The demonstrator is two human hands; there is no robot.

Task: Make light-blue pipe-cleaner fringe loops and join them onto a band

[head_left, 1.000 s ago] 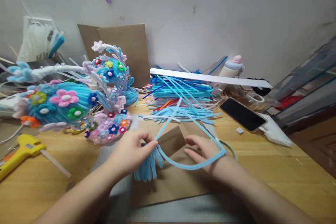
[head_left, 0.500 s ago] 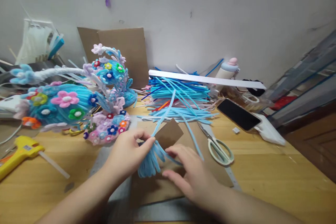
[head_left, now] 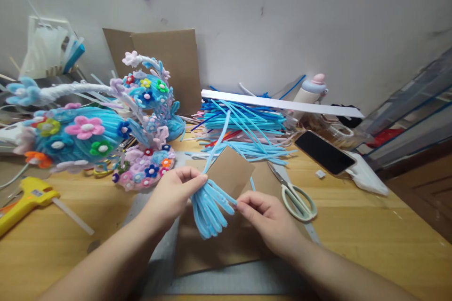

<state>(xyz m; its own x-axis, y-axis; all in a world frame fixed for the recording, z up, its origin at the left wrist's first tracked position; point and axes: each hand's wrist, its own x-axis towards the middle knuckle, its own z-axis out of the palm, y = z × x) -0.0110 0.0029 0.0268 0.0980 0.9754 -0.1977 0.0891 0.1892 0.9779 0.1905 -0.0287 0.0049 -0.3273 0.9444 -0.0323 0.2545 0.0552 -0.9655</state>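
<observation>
My left hand [head_left: 171,197] pinches the gathered top of a bundle of light blue pipe cleaners [head_left: 208,211], which fan out downward in long loops. A single pipe cleaner stem [head_left: 221,136] rises from the pinch. A small square of brown cardboard [head_left: 231,174] sits just behind the bundle; whether I also hold it cannot be seen. With thumb and finger closed, my right hand [head_left: 264,216] grips the tip of the rightmost pipe cleaner loop. Both hands are above a larger cardboard sheet [head_left: 197,261] on the table.
Green-handled scissors [head_left: 298,200] and a phone [head_left: 325,152] lie to the right. Piled pipe cleaners [head_left: 243,122] are at the back under a white strip [head_left: 282,103]. Flower-covered pipe-cleaner ornaments [head_left: 84,134] stand left, near a yellow glue gun [head_left: 30,202].
My right hand has gone from spread fingers to a pinch on the pipe cleaner's end. That strand, trailing to the right before, is now drawn in beside the bundle. The view tilted slightly.
</observation>
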